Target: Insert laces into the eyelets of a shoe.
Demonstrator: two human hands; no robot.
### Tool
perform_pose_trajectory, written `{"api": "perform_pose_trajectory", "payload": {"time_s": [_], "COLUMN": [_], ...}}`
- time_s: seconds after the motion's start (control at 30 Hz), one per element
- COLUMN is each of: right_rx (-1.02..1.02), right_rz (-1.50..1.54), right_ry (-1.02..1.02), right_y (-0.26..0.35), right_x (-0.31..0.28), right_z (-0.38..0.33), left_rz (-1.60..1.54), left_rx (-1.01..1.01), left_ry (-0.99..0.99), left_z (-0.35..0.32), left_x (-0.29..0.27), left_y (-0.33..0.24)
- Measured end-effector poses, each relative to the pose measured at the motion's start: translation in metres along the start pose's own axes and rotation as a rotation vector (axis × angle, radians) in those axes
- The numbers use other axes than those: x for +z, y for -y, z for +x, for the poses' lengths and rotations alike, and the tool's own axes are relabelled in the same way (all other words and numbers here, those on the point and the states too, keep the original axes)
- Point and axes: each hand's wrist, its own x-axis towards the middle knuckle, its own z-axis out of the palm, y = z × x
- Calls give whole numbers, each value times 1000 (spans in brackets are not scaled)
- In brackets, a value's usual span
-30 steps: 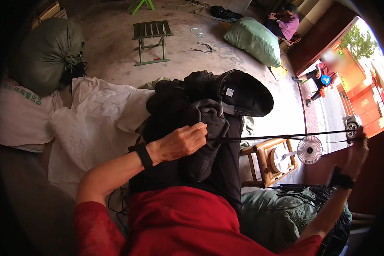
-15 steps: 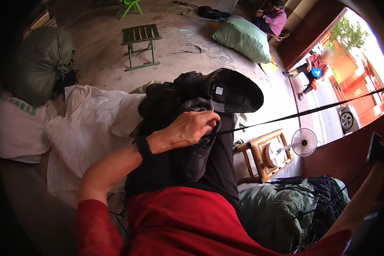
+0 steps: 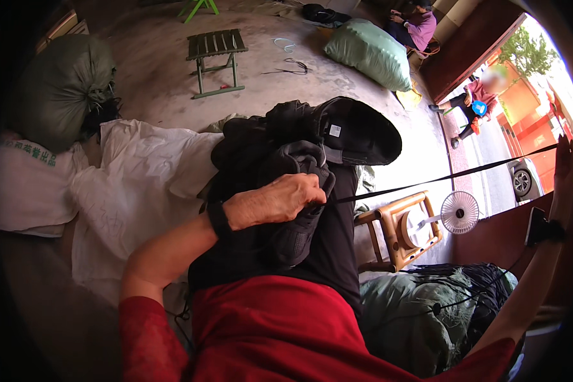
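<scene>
On my lap lies a black lace-up shoe (image 3: 295, 240), its toe toward me. My left hand (image 3: 285, 198), with a dark band at the wrist, is closed on the shoe near its opening; its fingertips are partly hidden. From there a black shoelace (image 3: 439, 177) runs taut to the far right. Out at the right rim my right hand (image 3: 563, 162) is closed on the lace's far end, its arm stretched out; the fingers there are dark and small. Beyond the shoe rests a black item with a wide oval opening (image 3: 363, 130) and a white label inside.
White sacks (image 3: 130, 191) and a tied green sack (image 3: 63, 95) lie to the left. At right stand a bamboo stool (image 3: 395, 245) with a small fan (image 3: 458, 213) and a green bundle with black cords (image 3: 420, 312). A folding stool (image 3: 216, 48) is ahead. Two people sit farther off.
My right forearm has swung up and inward, showing more of the hand and its wrist strap. My left hand has shifted slightly lower on the shoe. The lace stays taut.
</scene>
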Motion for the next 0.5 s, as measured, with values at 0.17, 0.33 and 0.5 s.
{"api": "perform_pose_trajectory", "payload": {"time_s": [0.17,0.33,0.5], "right_rx": [64,77,186], "right_rz": [-182,-96,409], "right_ry": [-120,-95,975], "right_y": [26,22,23], "right_x": [-6,-5,35], "right_z": [-1,-5,-3], "left_rz": [93,54,-597], "left_rx": [17,7,-257], "left_ry": [176,-40,-243], "left_z": [-3,-15,5], "left_x": [-2,17,8], "left_y": [1,5,8]}}
